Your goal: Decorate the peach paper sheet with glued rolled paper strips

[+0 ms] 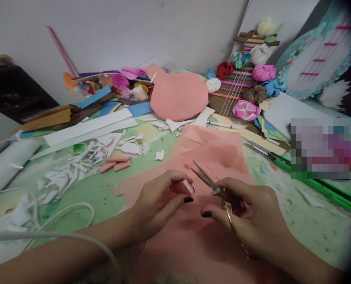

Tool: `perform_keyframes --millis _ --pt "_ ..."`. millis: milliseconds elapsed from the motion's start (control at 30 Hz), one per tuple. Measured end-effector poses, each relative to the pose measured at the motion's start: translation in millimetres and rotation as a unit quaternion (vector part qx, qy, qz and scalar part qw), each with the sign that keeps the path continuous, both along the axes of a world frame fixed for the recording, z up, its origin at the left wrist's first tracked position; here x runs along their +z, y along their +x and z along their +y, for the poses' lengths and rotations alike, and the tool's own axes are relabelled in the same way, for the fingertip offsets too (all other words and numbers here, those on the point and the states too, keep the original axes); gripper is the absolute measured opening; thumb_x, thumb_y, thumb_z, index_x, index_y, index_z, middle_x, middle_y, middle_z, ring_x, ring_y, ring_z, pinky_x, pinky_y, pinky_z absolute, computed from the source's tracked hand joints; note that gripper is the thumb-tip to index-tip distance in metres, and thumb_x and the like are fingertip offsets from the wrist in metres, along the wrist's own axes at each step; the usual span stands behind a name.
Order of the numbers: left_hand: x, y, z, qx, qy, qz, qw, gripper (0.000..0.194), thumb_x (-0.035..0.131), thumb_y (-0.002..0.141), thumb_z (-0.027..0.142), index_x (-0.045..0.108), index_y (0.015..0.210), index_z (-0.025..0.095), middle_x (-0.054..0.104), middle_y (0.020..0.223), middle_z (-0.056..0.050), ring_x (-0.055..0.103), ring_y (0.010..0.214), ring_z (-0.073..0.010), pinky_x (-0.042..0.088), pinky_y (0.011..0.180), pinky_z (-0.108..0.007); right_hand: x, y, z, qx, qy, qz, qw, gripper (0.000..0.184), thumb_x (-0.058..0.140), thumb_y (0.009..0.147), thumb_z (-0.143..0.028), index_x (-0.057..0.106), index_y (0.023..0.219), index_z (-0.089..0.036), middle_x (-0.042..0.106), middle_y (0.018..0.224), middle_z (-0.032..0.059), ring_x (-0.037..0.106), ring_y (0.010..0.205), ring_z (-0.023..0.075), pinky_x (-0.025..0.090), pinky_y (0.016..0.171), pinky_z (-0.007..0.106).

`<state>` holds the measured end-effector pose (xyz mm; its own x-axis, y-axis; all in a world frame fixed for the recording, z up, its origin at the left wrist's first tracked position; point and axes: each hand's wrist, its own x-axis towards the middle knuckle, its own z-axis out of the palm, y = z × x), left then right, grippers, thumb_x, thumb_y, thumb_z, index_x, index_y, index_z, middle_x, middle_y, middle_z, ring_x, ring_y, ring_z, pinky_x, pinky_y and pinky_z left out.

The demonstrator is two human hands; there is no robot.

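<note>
Gold-handled scissors (213, 187) are in my right hand (249, 209), blades pointing up and left, slightly apart. My left hand (160, 201) pinches a small salmon-and-white block (187, 187) between thumb and fingers, close to the scissor tips but apart from them. Under both hands spreads a creased salmon paper sheet (213, 146), with a few small salmon scraps on it. Left of the sheet lie several salmon-covered small blocks (116, 162). Behind it rests a rounded salmon-covered shape (180, 96) with a neck at its upper left.
White offcuts (75, 165) litter the left side, near a white cable (83, 207). A green box cutter (311, 173) with its blade out lies at the right. Paper flowers and a stringed, guitar-like craft (234, 90) stand at the back; coloured paper (95, 96) is piled at back left.
</note>
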<state>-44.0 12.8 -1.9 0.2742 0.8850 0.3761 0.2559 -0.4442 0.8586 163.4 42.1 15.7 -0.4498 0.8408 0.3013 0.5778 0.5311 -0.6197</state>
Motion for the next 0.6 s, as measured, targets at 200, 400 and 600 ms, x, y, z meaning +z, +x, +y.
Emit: perform_keyframes --millis 200,400,600 --pt "-1.7 1.9 0.7 0.04 -0.019 -0.055 0.998 0.015 0.055 0.089 0.011 0.055 0.098 0.022 0.063 0.087 0.002 0.063 0.079 -0.0068 0.052 0.071 -0.014 -0.6 -3.0 -3.9 0.039 -0.008 -0.032 0.999 0.027 0.072 0.072 -0.04 0.059 0.069 -0.017 0.043 0.047 -0.0079 0.035 0.041 0.0065 0.027 0.04 0.019" --pt "2.5 4.5 0.8 0.037 -0.012 -0.055 0.998 0.019 0.058 0.084 0.003 0.057 0.094 0.019 0.067 0.085 0.003 0.066 0.077 -0.0045 0.052 0.07 -0.008 -3.7 -2.7 -3.1 0.045 0.033 -0.032 0.998 0.029 0.071 0.075 -0.041 0.056 0.066 -0.017 0.043 0.048 -0.0077 0.034 0.041 0.0064 0.026 0.041 0.02" --pt "5.0 5.5 0.0 0.053 0.007 -0.03 0.998 0.015 0.059 0.083 0.004 0.059 0.089 0.017 0.068 0.08 0.003 0.066 0.073 -0.0047 0.052 0.069 -0.009 -3.4 -1.7 -4.0 0.063 0.046 -0.029 0.996 0.027 0.07 0.076 -0.041 0.06 0.074 -0.016 0.046 0.05 -0.0069 0.037 0.042 0.0071 0.027 0.043 0.02"
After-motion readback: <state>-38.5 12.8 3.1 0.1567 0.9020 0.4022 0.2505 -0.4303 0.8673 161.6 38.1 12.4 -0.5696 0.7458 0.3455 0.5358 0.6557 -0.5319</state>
